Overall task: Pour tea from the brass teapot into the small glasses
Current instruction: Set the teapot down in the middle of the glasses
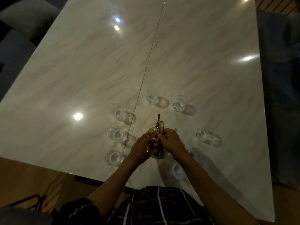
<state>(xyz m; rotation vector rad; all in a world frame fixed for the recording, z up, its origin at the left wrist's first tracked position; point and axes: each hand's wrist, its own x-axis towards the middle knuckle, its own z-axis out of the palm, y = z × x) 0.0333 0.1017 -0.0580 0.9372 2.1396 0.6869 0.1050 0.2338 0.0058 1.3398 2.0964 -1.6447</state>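
Note:
The brass teapot (153, 132) stands upright on the marble table (81, 70) near its front edge, spout pointing away from me. My left hand (142, 146) rests on the pot's left side and lid area. My right hand (172, 142) is closed around the pot's thin handle. Several small clear glasses ring the pot: one at the far middle (151, 95), one at far right (179, 103), one at right (203, 133), three down the left (116, 134). Two more near my right forearm (177, 170) are partly hidden. I cannot tell whether the glasses hold liquid.
A seam (151, 54) runs down the middle of the glossy table. Dark cushioned seats stand at the left (24, 18) and right (280, 78). The wooden floor (32, 179) shows below the table's front edge, and my checked clothing (159, 207) fills the bottom.

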